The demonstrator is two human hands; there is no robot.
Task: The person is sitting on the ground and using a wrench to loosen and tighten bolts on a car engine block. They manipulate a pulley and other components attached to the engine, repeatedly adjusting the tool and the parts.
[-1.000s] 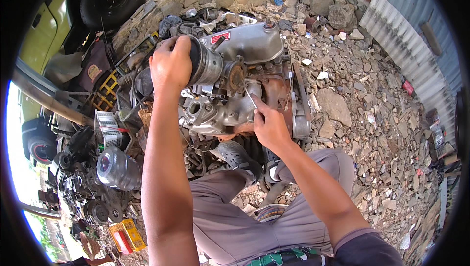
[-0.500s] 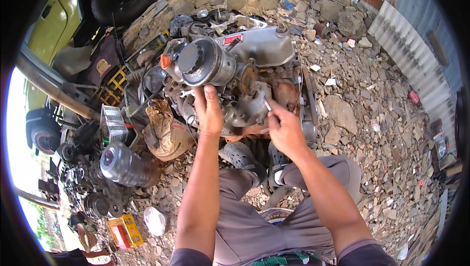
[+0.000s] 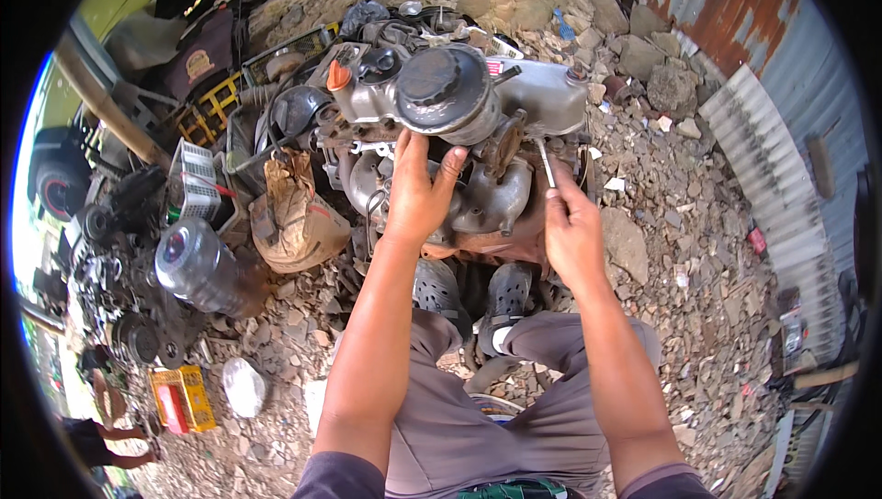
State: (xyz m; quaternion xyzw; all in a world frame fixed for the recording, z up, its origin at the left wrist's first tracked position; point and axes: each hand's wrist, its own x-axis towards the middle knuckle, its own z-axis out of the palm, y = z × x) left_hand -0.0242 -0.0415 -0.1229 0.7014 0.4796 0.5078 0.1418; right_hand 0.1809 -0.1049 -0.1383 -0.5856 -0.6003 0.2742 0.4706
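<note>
A car engine (image 3: pixel 524 200) with a grey ribbed intake casting lies on the ground in front of me. Above it sits a round dark metal canister (image 3: pixel 446 90) with a knobbed lid. My left hand (image 3: pixel 423 191) grips the canister's lower edge from below, thumb on the near side, some fingertips hidden behind it. In my right hand (image 3: pixel 574 232) is a slim silver metal tool (image 3: pixel 549 166), pinched between thumb and fingers. Its tip points up toward the engine, beside a brown round flange (image 3: pixel 503 145) and below the silver valve cover (image 3: pixel 542 104).
An orange cap (image 3: pixel 340 75) sits left of the canister. Farther left are a torn paper sack (image 3: pixel 303 232), a clear plastic jug (image 3: pixel 197 265), a white basket (image 3: pixel 195 177) and a yellow crate (image 3: pixel 197 398). Rubble covers the ground; corrugated sheets (image 3: pixel 767 214) stand right. Another person's arms (image 3: pixel 124 444) show lower left.
My right hand has moved with the tool from the intake casting to the right, by the valve cover. The view has shifted; the canister appears farther right, with my left hand still under it.
</note>
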